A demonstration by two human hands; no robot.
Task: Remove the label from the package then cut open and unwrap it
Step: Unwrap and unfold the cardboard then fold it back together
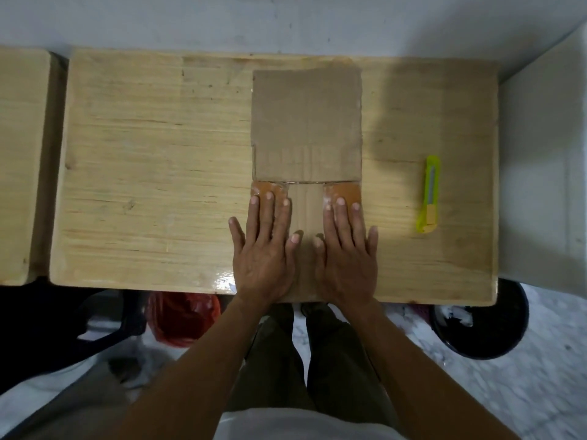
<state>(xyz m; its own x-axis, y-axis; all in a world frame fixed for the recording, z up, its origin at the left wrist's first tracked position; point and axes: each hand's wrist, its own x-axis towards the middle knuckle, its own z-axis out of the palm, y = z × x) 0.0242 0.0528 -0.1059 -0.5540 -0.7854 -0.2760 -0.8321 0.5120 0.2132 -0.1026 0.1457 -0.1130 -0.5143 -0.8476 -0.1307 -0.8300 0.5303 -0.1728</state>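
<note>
On the wooden desk (143, 173), seen from the head camera, a flattened cardboard package (307, 122) lies near the middle, reaching from the back part of the desk to its near edge. Both hands rest flat on its near part with fingers spread, gripping nothing: the left hand (263, 252) and right hand (347, 255) lie side by side, fingertips on what seem to be orange-brown taped patches (344, 190). A yellow-green utility knife (429, 195) lies well apart to the right.

Brown cardboard package (307, 128) lies flat mid-table, w/ orange tape patches at near end.
</note>
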